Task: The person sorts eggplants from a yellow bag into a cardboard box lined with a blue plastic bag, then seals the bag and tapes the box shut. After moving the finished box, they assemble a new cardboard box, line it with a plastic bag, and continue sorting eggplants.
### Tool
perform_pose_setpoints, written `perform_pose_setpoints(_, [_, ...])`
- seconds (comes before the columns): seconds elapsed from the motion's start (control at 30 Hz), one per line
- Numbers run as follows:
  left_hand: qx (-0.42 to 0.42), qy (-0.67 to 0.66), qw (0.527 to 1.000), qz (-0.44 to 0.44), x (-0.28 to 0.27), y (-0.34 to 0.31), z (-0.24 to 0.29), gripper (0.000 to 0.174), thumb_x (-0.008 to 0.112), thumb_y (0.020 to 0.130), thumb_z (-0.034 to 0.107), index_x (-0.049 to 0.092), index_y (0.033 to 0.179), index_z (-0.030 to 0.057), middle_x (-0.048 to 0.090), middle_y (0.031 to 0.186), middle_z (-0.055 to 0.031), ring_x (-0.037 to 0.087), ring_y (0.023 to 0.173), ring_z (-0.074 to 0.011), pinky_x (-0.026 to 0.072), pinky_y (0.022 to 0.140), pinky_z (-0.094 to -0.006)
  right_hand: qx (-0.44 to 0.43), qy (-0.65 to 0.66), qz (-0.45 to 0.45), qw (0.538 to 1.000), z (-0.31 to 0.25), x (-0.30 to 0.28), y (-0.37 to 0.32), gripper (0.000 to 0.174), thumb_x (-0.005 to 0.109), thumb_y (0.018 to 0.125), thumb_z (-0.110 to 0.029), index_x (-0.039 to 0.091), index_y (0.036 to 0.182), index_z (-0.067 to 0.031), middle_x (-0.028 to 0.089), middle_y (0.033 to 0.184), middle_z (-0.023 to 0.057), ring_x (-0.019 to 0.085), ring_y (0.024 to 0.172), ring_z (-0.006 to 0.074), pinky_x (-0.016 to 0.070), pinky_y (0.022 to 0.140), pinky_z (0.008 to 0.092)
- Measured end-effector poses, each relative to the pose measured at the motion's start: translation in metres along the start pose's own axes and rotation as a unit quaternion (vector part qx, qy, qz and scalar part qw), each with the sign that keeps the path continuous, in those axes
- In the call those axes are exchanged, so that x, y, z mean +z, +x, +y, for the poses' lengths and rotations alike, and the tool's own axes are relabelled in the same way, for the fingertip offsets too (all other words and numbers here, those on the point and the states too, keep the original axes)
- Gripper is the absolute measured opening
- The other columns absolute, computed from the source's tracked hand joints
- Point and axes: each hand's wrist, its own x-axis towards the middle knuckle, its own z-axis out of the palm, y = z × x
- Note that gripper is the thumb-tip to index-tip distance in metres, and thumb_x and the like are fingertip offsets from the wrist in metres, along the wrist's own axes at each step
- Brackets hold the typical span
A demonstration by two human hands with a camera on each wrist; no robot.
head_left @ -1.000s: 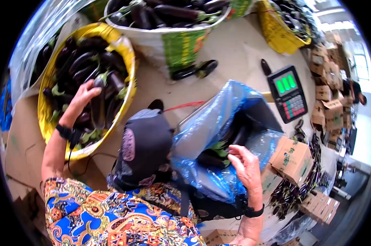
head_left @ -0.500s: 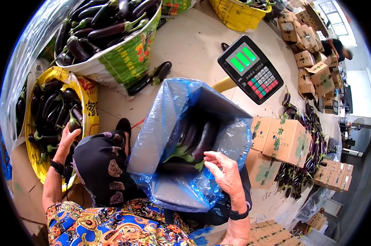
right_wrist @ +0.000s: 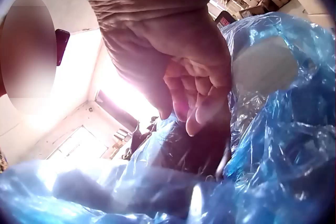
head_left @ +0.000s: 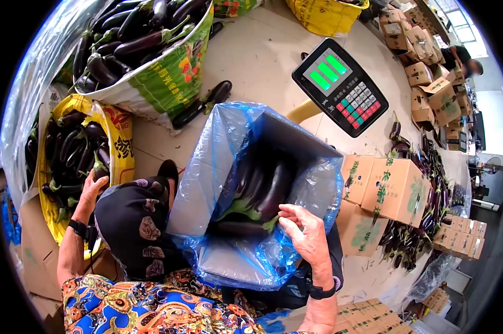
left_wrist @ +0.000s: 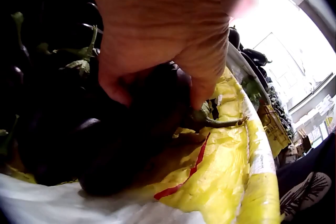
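A: What does the left hand have?
B: A glossy dark purple eggplant with a green cap. The thumb and fingers are curled round it, inside a yellow printed plastic sack filled with more eggplants.
A: And the right hand?
B: It hovers over a grey-walled box lined with translucent blue plastic film. Its fingers are loosely bent and grasp nothing; I can't tell whether their tips touch the green stem just beside them.
A: What's inside the box?
B: Several long dark purple eggplants side by side, caps toward the person, and one lying crosswise below those caps.
A: Anything nearby?
B: A black scale display with lit green panels beyond the box, a white-and-green woven sack heaped with eggplants, and brown cardboard cartons to the right.
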Motion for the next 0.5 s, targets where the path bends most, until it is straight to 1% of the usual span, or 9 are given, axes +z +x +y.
perform_pose_setpoints(0.07, [-0.007,-0.029,0.999,-0.021,-0.01,0.005,-0.014,0.072,0.068,0.081,0.037,0.041,0.142,0.01,0.055,0.125,-0.0062,0.054,0.11,-0.0182,0.0438,0.095,-0.0378,0.001,0.0,0.002,1.0,-0.001,0.001,-0.001,0.028,0.068,0.089,-0.006,0.065,0.116,-0.0016,0.071,0.101,0.014,0.07,0.086,0.0201,0.0556,0.077,0.0306])
perform_pose_setpoints(0.17, [0.026,-0.025,0.999,0.011,-0.001,-0.004,-0.001,0.065,0.068,0.081,0.033,0.046,0.136,0.0076,0.058,0.117,-0.0049,0.057,0.102,-0.0162,0.0472,0.089,-0.0339,-0.012,-0.002,0.016,1.0,-0.002,0.002,-0.003,0.027,0.068,0.088,-0.006,0.065,0.115,-0.0015,0.071,0.101,0.0138,0.07,0.087,0.0202,0.0556,0.078,0.0305])
perform_pose_setpoints(0.23, [0.045,0.041,0.998,0.006,-0.005,-0.002,0.0,0.055,0.069,0.08,0.03,0.051,0.126,0.006,0.06,0.106,-0.0026,0.058,0.093,-0.0143,0.0495,0.081,-0.0302,-0.012,0.006,0.033,0.999,-0.009,0.001,-0.005,0.025,0.068,0.088,-0.005,0.066,0.113,-0.0017,0.072,0.1,0.0138,0.07,0.087,0.0201,0.0554,0.078,0.0304])
perform_pose_setpoints(0.27, [0.071,0.041,0.996,0.04,-0.004,-0.002,-0.001,0.046,0.07,0.08,0.028,0.055,0.118,0.0054,0.06,0.098,-0.0001,0.057,0.083,-0.0119,0.0486,0.072,-0.0277,-0.009,0.01,0.042,0.999,-0.012,0.0,-0.007,0.024,0.068,0.088,-0.004,0.067,0.112,-0.0018,0.072,0.099,0.0138,0.071,0.087,0.02,0.0554,0.078,0.0304])
perform_pose_setpoints(0.3, [0.087,0.065,0.993,0.057,-0.01,0.0,0.003,0.044,0.069,0.081,0.029,0.057,0.116,0.0057,0.059,0.096,0.0012,0.053,0.081,-0.0093,0.0443,0.069,-0.0257,-0.014,-0.004,0.057,0.998,-0.012,-0.002,-0.008,0.023,0.068,0.088,-0.004,0.067,0.111,-0.0017,0.072,0.098,0.0136,0.071,0.087,0.0197,0.0553,0.078,0.03])
perform_pose_setpoints(0.37, [0.188,0.062,0.973,0.119,-0.016,-0.008,0.024,0.041,0.068,0.083,0.033,0.058,0.114,0.0069,0.057,0.095,0.0024,0.05,0.08,-0.0081,0.04,0.068,-0.0241,-0.014,-0.019,0.07,0.997,-0.008,-0.005,-0.009,0.021,0.067,0.088,-0.003,0.068,0.109,-0.0014,0.072,0.096,0.0131,0.071,0.087,0.0193,0.0551,0.077,0.0293])
perform_pose_setpoints(0.43, [0.143,0.086,0.967,0.193,-0.029,-0.016,0.061,0.042,0.067,0.086,0.038,0.06,0.114,0.0075,0.056,0.092,0.0035,0.049,0.08,-0.0073,0.038,0.069,-0.0228,-0.015,-0.003,0.09,0.996,-0.007,-0.006,-0.009,0.019,0.067,0.089,-0.003,0.069,0.107,-0.001,0.073,0.093,0.0111,0.07,0.086,0.0165,0.0545,0.077,0.0275])
perform_pose_setpoints(0.47, [0.139,0.097,0.967,0.191,-0.039,-0.014,0.074,0.043,0.067,0.086,0.039,0.06,0.114,0.0073,0.057,0.092,0.0034,0.049,0.079,-0.0072,0.0378,0.068,-0.0228,0.009,0.042,0.098,0.994,-0.007,-0.003,-0.01,0.019,0.067,0.089,-0.004,0.068,0.108,-0.0008,0.072,0.093,0.0089,0.068,0.084,0.0134,0.0537,0.077,0.0259])
perform_pose_setpoints(0.5, [0.137,0.103,0.966,0.191,-0.044,-0.013,0.083,0.044,0.066,0.087,0.041,0.06,0.114,0.0071,0.058,0.092,0.0034,0.049,0.079,-0.0071,0.0377,0.067,-0.0228,-0.002,0.033,0.095,0.995,-0.004,-0.003,-0.01,0.021,0.067,0.09,-0.004,0.068,0.11,-0.0009,0.072,0.094,0.0079,0.067,0.084,0.0118,0.0535,0.077,0.0258])
